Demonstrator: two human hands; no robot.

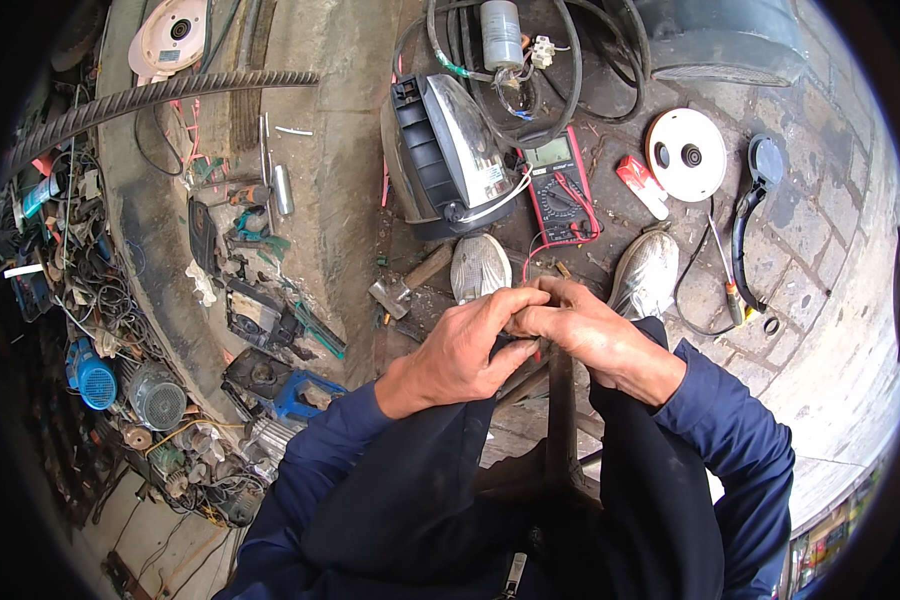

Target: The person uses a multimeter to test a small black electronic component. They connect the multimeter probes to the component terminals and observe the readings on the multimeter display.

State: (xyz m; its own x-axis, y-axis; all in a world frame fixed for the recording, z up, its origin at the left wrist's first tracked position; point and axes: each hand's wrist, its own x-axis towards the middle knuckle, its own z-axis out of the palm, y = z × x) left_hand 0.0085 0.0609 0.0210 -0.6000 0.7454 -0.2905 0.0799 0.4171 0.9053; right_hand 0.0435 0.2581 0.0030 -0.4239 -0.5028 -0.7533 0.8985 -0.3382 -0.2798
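My left hand (pixel 460 345) and my right hand (pixel 605 335) meet above my knees. Their fingers are closed and pressed together at the tips. Whatever they pinch is small and mostly hidden. A red test lead runs down toward them from a red-framed multimeter (pixel 558 192), which lies face up beyond my shoes. Left of the meter an electric kettle (pixel 448 155) lies on its side, black handle upward, with pale wires coming out at its base end. A hammer (pixel 405 285) rests on the ground near my left shoe (pixel 480 268).
At right lie a round white kettle base (pixel 686 155), a red-and-white packet (pixel 642 185), a screwdriver (pixel 735 303) and a black handle-like strip (pixel 745 225). A capacitor (pixel 501 35) sits among cables at the top. Motors, including a blue one (pixel 92 373), and scrap crowd the left.
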